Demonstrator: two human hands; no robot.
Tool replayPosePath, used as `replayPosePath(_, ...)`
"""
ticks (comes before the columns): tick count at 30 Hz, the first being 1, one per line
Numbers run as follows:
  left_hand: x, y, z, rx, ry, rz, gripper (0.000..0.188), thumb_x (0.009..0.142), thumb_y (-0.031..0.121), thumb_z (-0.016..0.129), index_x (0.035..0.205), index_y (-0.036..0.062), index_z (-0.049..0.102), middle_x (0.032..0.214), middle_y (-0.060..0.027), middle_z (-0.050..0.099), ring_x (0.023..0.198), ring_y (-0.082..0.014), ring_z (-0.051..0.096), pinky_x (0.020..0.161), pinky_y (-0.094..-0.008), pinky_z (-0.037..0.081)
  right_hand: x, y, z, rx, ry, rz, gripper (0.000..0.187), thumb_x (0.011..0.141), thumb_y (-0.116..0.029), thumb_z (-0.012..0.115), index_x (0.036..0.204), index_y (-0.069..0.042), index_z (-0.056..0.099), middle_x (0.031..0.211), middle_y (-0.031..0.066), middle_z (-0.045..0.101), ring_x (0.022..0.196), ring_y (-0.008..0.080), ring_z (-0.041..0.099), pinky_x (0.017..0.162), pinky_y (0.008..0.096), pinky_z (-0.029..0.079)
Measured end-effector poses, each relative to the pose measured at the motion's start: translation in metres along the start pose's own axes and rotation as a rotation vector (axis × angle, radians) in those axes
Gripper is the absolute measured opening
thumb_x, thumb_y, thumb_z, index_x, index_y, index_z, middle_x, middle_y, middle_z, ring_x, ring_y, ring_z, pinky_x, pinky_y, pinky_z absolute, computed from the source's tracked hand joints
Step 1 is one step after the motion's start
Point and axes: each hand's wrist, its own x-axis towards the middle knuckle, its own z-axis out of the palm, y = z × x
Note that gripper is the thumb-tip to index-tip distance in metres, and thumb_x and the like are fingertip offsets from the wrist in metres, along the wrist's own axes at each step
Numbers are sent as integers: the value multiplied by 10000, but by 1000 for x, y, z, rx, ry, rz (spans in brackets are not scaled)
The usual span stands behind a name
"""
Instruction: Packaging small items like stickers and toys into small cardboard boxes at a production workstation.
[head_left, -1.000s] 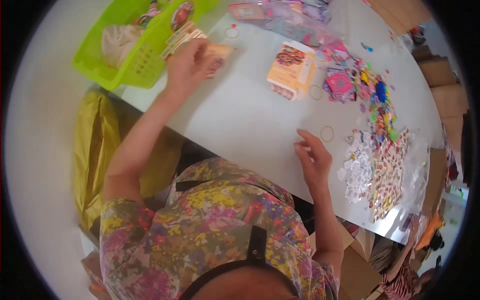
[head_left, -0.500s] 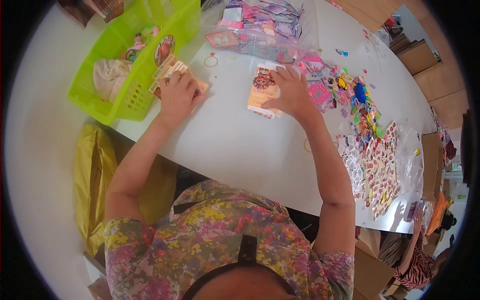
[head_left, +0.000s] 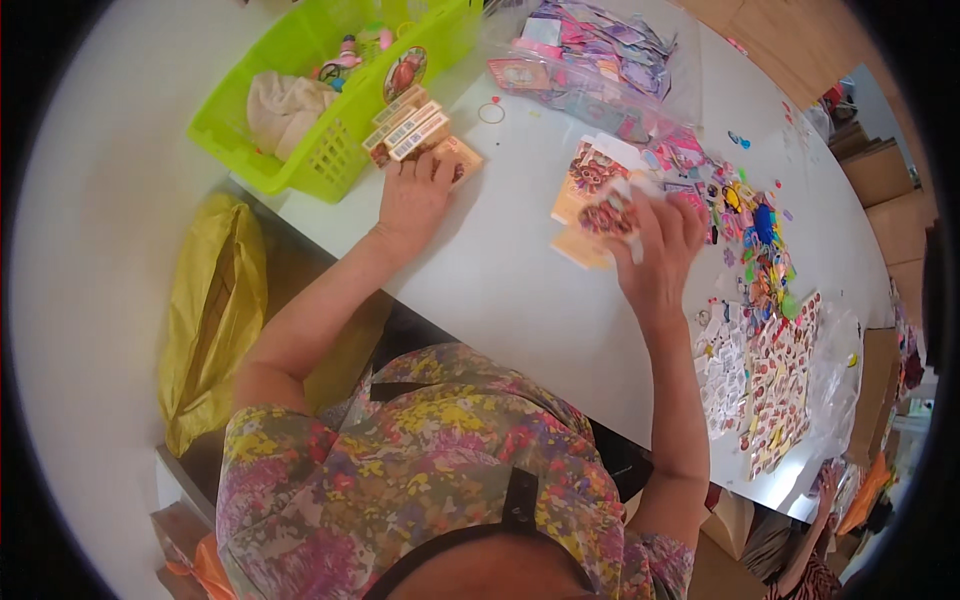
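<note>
My left hand [head_left: 414, 208] rests at the near side of a row of small orange printed boxes [head_left: 418, 137] beside the green basket. Its fingers are apart, with their tips against the nearest box [head_left: 458, 158]; the thumb is hard to make out. My right hand [head_left: 662, 245] pinches a flat orange printed carton [head_left: 608, 214], slightly blurred. This carton is tilted over a small pile of similar flat cartons [head_left: 566, 204], some with white flaps showing, on the white table [head_left: 500, 250].
The lime green basket [head_left: 285, 178] holds a cloth and small toys. A clear bin [head_left: 690, 85] of purple packets stands at the back. On the right lie colourful trinkets [head_left: 765, 235], sticker sheets [head_left: 780, 385] and clear plastic [head_left: 835, 370]. Another person's arm [head_left: 822, 505] shows lower right.
My right hand has lifted a flat carton off the pile and tilted it. The left hand has drawn back slightly from the boxes, uncovering more of them. The whole view has shifted.
</note>
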Motion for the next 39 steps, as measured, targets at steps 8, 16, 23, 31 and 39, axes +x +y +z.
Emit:
replayPosePath(8,11,-15,-13,-356,-45,-153,396,734,97,669,1112,71,552,886,-119,619,768,-299,618,694,-360,515,-62,-18,-35,100,-64,129,662,595,-144,834,1210,-60,603,974,75,595,1066,311,525,1082,553,270)
replayPosePath(16,18,-35,-6,42,120,-50,375,710,123,715,1068,113,604,1056,-81,561,957,-290,525,740,-423,443,-66,-23,-33,189,-184,162,740,538,-149,855,1227,-76,593,922,72,584,1037,304,532,1085,559,256)
replayPosePath(23,10,-28,-14,-35,128,-87,643,645,207,817,1224,149,545,1105,-58,537,1019,-278,485,828,-445,364,-60,-27,-39,209,-209,150,733,536,-143,855,1218,-73,594,919,70,588,1051,299,524,1091,555,247)
replayPosePath(31,8,59,-77,-1065,11,96,705,691,194,818,1306,66,497,1175,-89,577,1069,-246,557,875,-378,452,-43,-28,-49,299,-176,121,794,562,-201,858,1282,-94,542,924,36,576,1053,268,512,1083,570,238)
replayPosePath(39,-11,138,-71,-2435,-1218,-143,666,700,56,765,1307,34,492,1152,-77,599,1060,-167,582,901,-313,470,-33,-50,-80,289,-160,68,776,600,-225,860,1287,-75,531,960,62,593,1099,277,518,1083,549,257)
